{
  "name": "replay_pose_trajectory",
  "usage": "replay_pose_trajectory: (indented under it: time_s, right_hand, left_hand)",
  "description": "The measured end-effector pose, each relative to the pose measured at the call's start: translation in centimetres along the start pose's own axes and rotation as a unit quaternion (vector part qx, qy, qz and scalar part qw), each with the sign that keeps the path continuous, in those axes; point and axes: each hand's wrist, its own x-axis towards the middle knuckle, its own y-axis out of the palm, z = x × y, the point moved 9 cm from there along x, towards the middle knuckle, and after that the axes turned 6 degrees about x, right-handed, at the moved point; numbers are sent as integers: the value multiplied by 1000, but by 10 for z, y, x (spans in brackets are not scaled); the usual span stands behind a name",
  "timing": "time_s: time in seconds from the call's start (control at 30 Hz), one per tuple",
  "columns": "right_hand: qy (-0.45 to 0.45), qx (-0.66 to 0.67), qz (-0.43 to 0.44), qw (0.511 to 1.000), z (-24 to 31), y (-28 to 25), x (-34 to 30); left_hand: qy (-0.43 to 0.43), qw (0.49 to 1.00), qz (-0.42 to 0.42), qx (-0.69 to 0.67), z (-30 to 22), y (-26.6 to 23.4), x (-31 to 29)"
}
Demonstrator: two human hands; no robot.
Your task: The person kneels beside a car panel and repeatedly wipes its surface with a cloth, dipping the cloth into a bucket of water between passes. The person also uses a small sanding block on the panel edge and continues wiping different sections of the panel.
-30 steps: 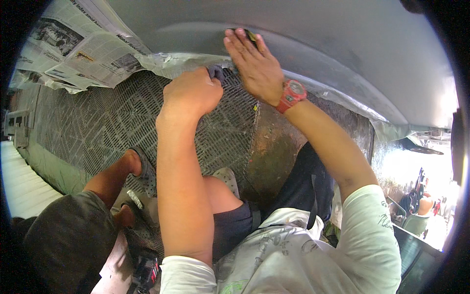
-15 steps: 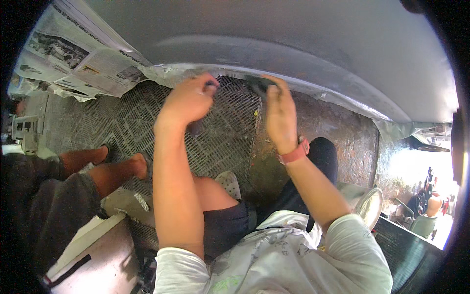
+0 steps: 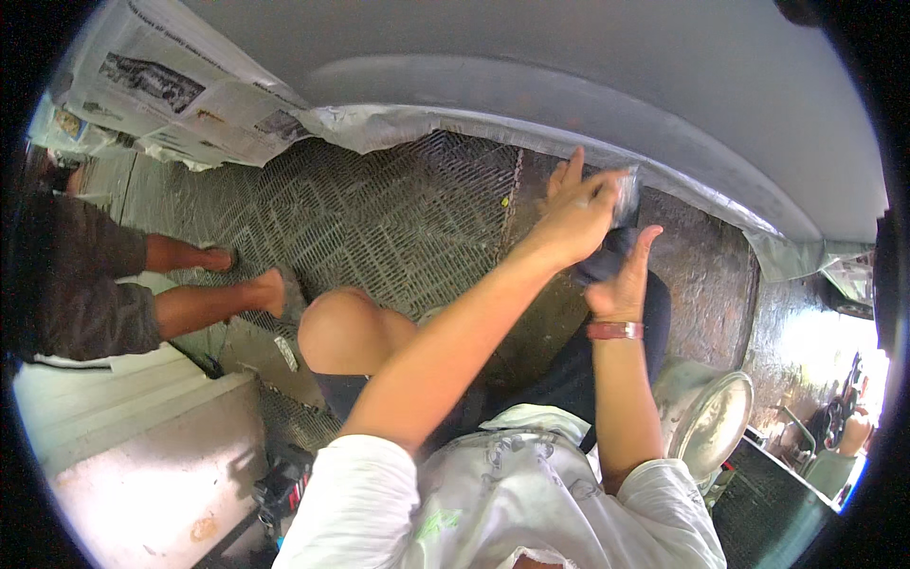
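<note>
- Left hand (image 3: 578,223): fingers partly bent, one pointing to the far side; blur keeps me from telling whether it grips anything. A shiny grey thing (image 3: 626,194), smeared by motion, shows at its fingertips.
- Right hand (image 3: 621,289): to the near side of the left, thumb raised, other fingers mostly hidden; I cannot tell how firmly it is closed. A red watch (image 3: 614,330) circles the wrist.
- Dark pad (image 3: 609,256): between the two hands, against the right one, over the floor.
- Pail (image 3: 709,422): near right, just beside the right forearm. Its round top appears pale and shiny to me; I cannot tell whether that is a lid or contents.
- White box (image 3: 156,465): near left; from here I cannot see into it.
- Grey panel (image 3: 607,57): across the far side, sheeting (image 3: 379,128) along its lower edge, newspaper (image 3: 180,95) at far left.
</note>
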Motion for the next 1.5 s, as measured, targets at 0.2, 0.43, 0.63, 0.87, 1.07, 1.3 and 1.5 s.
replay_pose_trajectory:
  time_s: [0.2,0.43,0.63,0.87,1.07,1.3,1.5]
  right_hand:
    - [-245,-381,-182,873,216,-91,-57]
    - [-341,-808,-252,409,331,-203,-151]
    - [-247,-798,-315,451,330,-241,-155]
    - [-204,-764,-285,541,318,-225,-143]
    - [-216,-777,-301,509,332,-239,-147]
    - [-213,-778,-304,507,332,-239,-145]
    - [-220,-780,-313,495,335,-242,-150]
  left_hand:
    - [-110,697,-360,-610,89,-80,0]
    - [-47,761,-644,-55,116,-161,22]
    - [20,814,-579,43,75,-101,54]
    - [-151,739,-645,-119,162,-117,48]
    - [-62,827,-557,-55,103,-58,73]
    - [-84,797,-594,-72,133,-92,66]
    - [-92,783,-610,-83,141,-116,67]
